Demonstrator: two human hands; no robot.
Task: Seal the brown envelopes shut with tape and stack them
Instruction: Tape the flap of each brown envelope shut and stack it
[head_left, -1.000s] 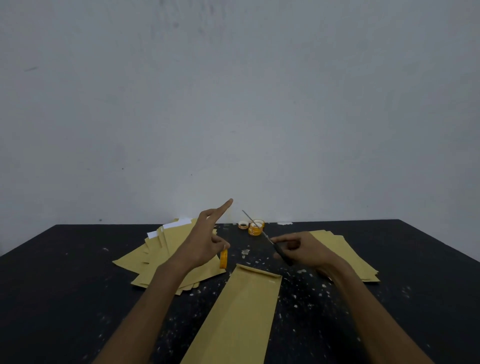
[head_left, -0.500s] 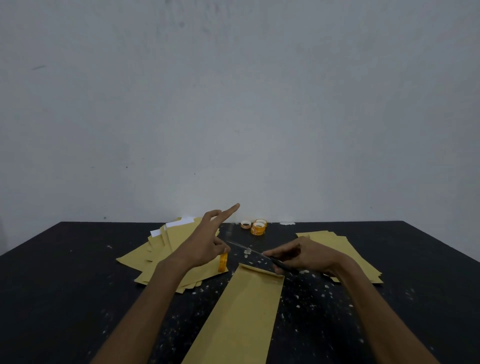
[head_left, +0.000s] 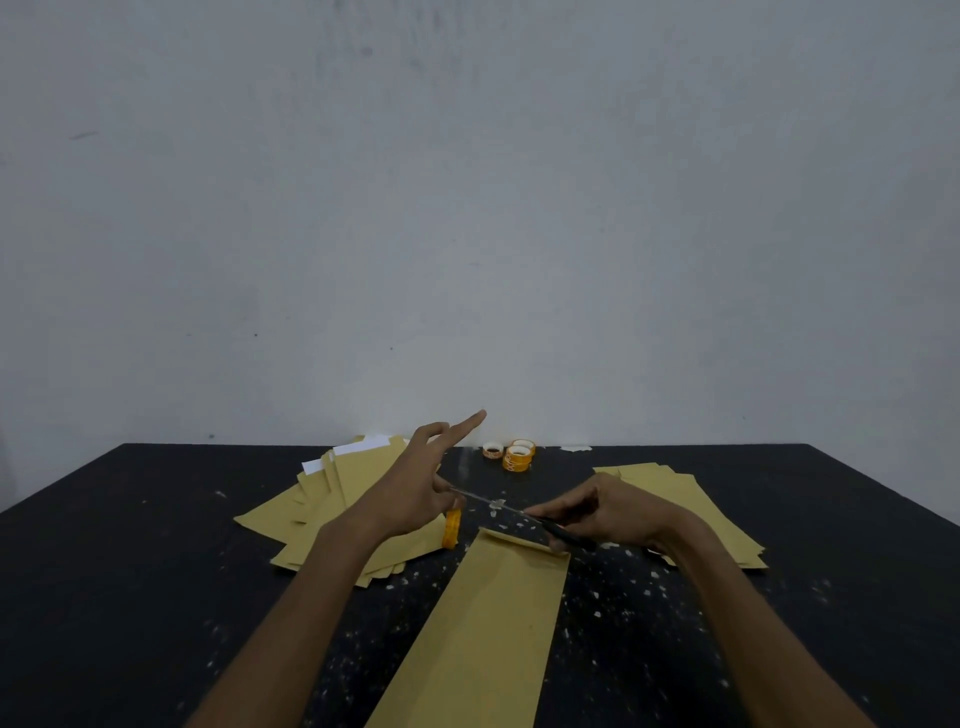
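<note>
Brown paper everywhere on our black table (head_left: 156, 545). Landmark is the single brown envelope (head_left: 483, 639) lying lengthwise front and centre, near end cut off by the frame bottom, flap end pointing to the wall (head_left: 467, 208).

Our left hand (head_left: 410, 499) hovers just left of and beyond the flap end. Index finger points up toward the wall, middle finger curled, thumb and lower fingers pinch something near an orange tape roll (head_left: 451, 529) that stands on edge just left of the flap corner. We cannot tell whether clear tape is stretched from it.

Our right hand (head_left: 608, 514) sits over the flap's right corner, fingers closed around the black handles of scissors (head_left: 514, 512). Blades run left toward the left hand's thumb, low over the table. Whether they are parted is too small to tell.

Left of the envelope: a fanned loose pile of envelopes (head_left: 322, 514), white paper showing at its far edge, near edge ragged, close to the envelope's left side. Right of it: a tidier envelope stack (head_left: 696, 509), partly under the right wrist.

Beyond the flap end, near the wall: spare tape rolls (head_left: 514, 454), three visible, two stacked.

Open room: wide bare table left of the pile and right of the stack. The strips flanking the envelope are free but speckled with white scraps (head_left: 608, 597).
</note>
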